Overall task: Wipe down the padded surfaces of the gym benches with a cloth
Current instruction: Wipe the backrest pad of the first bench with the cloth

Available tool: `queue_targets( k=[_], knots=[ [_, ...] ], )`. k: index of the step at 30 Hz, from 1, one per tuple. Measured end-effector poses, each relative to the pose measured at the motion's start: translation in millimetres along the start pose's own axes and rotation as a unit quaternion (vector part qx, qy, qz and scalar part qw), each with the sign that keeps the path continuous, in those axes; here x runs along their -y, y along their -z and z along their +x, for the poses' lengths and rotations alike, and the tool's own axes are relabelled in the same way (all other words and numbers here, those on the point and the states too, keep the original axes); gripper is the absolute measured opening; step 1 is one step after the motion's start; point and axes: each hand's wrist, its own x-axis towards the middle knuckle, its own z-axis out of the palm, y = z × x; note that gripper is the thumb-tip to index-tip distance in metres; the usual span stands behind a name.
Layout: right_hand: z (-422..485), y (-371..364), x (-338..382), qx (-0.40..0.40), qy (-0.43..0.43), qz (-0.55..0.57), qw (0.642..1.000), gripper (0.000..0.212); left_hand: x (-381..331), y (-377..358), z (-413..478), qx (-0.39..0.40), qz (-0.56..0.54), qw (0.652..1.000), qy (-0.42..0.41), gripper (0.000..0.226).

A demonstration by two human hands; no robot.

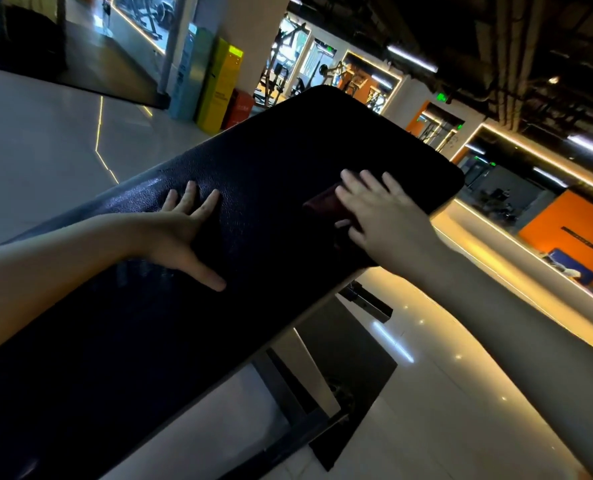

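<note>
Fingers [371, 183] straight, right hand [385, 220] presses the cloth [322, 204] on the worktop [281, 140]; left hand [180, 233] lies flat there too. Mid-wipe; next, probably slide the cloth along.

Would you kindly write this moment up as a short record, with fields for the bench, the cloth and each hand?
bench pad: black, textured, runs away from the camera, far end rounded
cloth: dark reddish, lies on the pad towards its far end, partly under the right hand
left hand: flat on the pad, fingers spread, holds nothing
right hand: fingers straight, presses on the cloth
bench frame: dark metal, below the pad
</note>
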Motion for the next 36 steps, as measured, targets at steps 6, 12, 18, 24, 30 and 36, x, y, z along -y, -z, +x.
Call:
queue_targets(
  k=[6,12,18,24,30,36],
  knots=[
    [-5,-19,27,-0.07,0.007,0.08,0.994,0.058,-2,-2,2,-0.014,0.017,1.0,0.021,0.164],
    [-19,-26,76,-0.043,0.068,0.164,0.983,0.056,-6,-1,-2,-0.016,0.012,0.999,0.032,0.163],
    [-27,-29,97,-0.05,0.099,0.226,0.968,0.053,-20,-2,-15,-0.107,-0.029,0.991,-0.069,0.104],
    [-28,-12,94,0.033,0.052,0.384,0.921,0.057,-58,-8,-30,-0.175,-0.275,0.941,-0.092,0.018],
    [-21,2,80,0.025,-0.031,0.596,0.802,0.028,-70,-6,-29,-0.112,-0.476,0.871,-0.049,0.013],
    [-14,-8,67,-0.128,-0.033,0.444,0.886,0.042,-86,-4,-28,-0.091,-0.417,0.904,-0.026,0.02]
  ],
)
